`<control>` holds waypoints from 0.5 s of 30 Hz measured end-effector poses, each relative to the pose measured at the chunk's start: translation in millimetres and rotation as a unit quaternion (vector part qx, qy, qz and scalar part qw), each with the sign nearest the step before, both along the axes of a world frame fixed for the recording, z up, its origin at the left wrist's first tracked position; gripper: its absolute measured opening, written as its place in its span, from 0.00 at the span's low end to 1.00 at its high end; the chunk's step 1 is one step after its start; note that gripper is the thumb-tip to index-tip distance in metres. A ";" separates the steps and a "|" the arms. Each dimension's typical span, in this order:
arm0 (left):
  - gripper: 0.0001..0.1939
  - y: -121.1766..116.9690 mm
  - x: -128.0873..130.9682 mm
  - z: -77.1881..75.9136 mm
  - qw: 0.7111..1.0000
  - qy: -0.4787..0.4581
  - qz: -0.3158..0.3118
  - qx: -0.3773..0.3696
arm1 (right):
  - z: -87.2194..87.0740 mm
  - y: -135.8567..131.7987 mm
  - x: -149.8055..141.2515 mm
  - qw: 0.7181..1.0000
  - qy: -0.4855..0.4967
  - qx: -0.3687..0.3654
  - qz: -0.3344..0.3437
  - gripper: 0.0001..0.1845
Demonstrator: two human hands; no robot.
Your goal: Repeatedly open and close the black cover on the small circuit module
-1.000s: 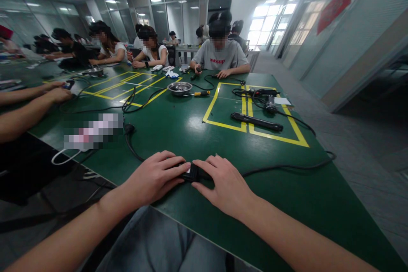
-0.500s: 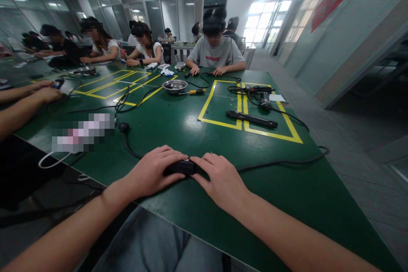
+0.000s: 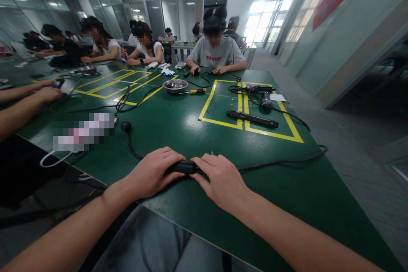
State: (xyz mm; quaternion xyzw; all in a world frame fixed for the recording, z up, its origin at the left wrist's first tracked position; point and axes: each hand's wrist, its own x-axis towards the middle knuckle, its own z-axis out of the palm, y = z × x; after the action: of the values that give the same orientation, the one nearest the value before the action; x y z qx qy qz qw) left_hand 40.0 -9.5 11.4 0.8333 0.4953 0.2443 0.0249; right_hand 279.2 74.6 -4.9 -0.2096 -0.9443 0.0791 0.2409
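Note:
Between my hands lies a black box (image 3: 184,167), oblong and set in line on a black power cord. My left hand (image 3: 158,170) is closed around its left part, thumb in front and fingers behind. The fingertips and thumb of my right hand (image 3: 219,176) pinch its right end, where the cord comes out. From the left side the cord curves back to a black plug (image 3: 126,126) resting on the green table (image 3: 287,195). To the right the cord (image 3: 287,161) runs toward the table's edge and loops back. My palms hide parts of the box.
A metal bowl (image 3: 175,86) and a yellow-black screwdriver (image 3: 195,91) lie farther back. Inside yellow tape on the right are a black tube (image 3: 252,119) and a metal-and-black tool (image 3: 266,100) with cable. A blurred-out white power strip (image 3: 92,129) sits left. Co-workers sit around the table.
Almost nothing differs. Both hands keep their hold on the black box, and the view has shifted very slightly.

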 end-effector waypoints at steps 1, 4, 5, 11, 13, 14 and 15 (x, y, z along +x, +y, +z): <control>0.14 0.0 0.2 0.0 1.000 0.001 0.000 0.002 | -0.2 0.0 0.1 1.000 0.002 -0.004 -0.002 0.09; 0.13 0.3 1.4 0.3 1.000 0.003 0.006 0.006 | -0.9 -0.4 0.2 1.000 0.002 -0.013 -0.010 0.12; 0.13 0.5 1.9 0.4 1.000 0.003 0.008 0.007 | -1.1 -0.5 0.1 1.000 0.001 -0.015 -0.012 0.12; 0.13 0.6 3.5 1.3 1.000 0.002 0.010 0.015 | -1.3 -0.9 -0.2 1.000 0.006 -0.020 -0.013 0.15; 0.13 0.3 3.7 1.7 1.000 0.000 0.012 0.017 | -1.1 -0.8 -0.2 1.000 0.006 -0.021 -0.014 0.15; 0.13 0.1 3.8 1.9 1.000 0.000 0.013 0.019 | -0.9 -0.8 -0.1 1.000 0.005 -0.022 -0.014 0.15; 0.14 0.0 3.9 2.0 1.000 -0.001 0.014 0.020 | -0.5 -0.8 -0.1 1.000 0.004 -0.023 -0.014 0.15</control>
State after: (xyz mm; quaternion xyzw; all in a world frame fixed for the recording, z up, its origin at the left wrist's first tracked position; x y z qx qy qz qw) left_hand 44.0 -9.5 13.4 0.8265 0.5017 0.2554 0.0055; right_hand 279.0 73.8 -5.4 -0.2277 -0.9383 0.0986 0.2410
